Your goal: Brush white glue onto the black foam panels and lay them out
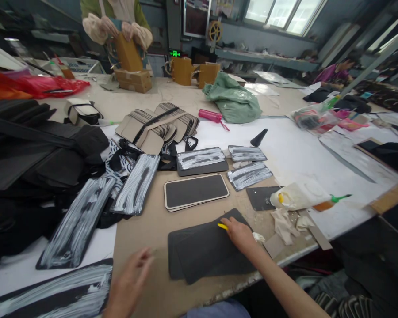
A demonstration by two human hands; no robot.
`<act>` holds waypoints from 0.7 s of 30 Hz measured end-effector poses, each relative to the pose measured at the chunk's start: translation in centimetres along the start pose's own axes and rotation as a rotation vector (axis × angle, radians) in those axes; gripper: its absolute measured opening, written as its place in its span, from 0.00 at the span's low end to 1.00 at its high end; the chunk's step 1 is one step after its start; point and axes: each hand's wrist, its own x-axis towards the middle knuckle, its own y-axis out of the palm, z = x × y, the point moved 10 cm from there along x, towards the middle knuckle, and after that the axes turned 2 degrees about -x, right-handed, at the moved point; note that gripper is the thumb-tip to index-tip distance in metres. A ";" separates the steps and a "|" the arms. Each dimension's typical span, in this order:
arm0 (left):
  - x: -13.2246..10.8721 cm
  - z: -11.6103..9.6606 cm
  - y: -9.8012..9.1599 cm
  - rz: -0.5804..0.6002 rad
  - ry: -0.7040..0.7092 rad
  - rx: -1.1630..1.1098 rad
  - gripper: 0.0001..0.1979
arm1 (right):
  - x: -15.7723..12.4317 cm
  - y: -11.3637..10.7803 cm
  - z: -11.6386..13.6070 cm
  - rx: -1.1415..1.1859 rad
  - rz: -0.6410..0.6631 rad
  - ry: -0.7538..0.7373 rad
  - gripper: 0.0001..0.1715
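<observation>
My right hand [239, 232] is closed around a small yellow tool [223, 226]; only a short end shows, so its kind is unclear. It rests over two overlapping black rectangular panels [205, 256] at the table's front edge. My left hand [129, 282] is left of these panels, above the brown board, blurred, with fingers apart and nothing visible in them. Beyond the panels lies a black panel with a beige border [197, 191]. Several black panels smeared with white paste lie around, including one at the left [78, 225] and one farther back [202, 158].
A white container [300, 196] lies on its side at the right, near scraps [283, 225]. A stack of beige-edged panels [159, 126], a pink cylinder [210, 115] and a green bag [234, 97] are farther back. Black bags [43, 150] crowd the left. A co-worker [117, 26] stands opposite.
</observation>
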 end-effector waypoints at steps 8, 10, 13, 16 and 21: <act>-3.8 -1.6 19.6 0.701 0.415 0.776 0.32 | -2.0 -0.2 -6.6 0.054 -0.035 0.158 0.13; -3.9 -1.4 19.5 0.691 0.440 0.813 0.32 | -4.3 -0.7 -11.6 0.090 -0.109 0.308 0.13; -3.8 -1.3 19.0 0.672 0.499 0.821 0.31 | -9.0 -1.7 -18.9 0.122 -0.294 0.513 0.13; -3.8 -1.6 18.8 0.621 0.586 0.832 0.30 | -13.3 -1.8 -23.6 0.095 -0.369 0.639 0.16; -4.3 -2.0 18.7 0.525 0.737 0.838 0.29 | -18.5 -0.9 -26.6 0.061 -0.349 0.738 0.20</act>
